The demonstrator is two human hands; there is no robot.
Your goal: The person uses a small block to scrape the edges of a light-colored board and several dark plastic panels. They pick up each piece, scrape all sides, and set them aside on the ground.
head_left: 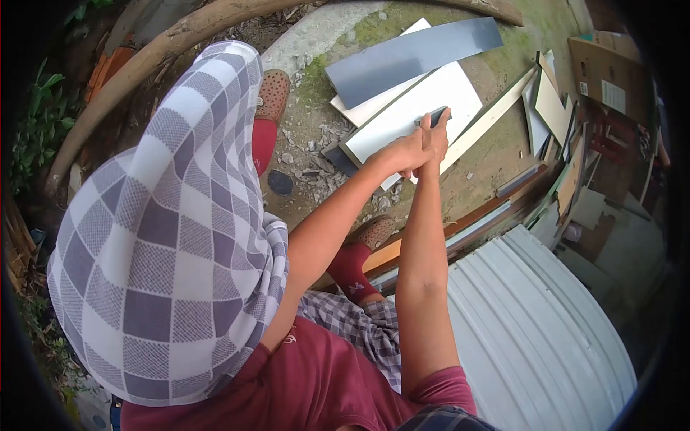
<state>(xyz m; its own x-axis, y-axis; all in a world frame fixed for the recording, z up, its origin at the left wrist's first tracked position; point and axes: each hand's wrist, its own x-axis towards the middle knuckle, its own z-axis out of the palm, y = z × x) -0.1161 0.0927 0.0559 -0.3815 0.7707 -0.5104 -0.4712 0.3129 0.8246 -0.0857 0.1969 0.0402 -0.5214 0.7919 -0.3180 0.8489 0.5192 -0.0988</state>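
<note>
Corrugated sheet: pale ribbed metal roofing sheet (532, 330) fills the lower right, its rim just beside the forearms.
Boards: grey flat panel (413, 57) overlaps white flat board (424, 108), upper centre – bare mossy ground around.
Hands: left hand (399, 154) and right hand (435, 136) touching, fingers closed on small dark block (435, 115) – against the white board's face.

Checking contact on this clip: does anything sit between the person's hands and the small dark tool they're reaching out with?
Nothing visible does. Both hands, left hand and right hand, are clasped together with arms outstretched, directly around the dark tool. It sticks out past the fingers, over the white board on the ground.
</note>
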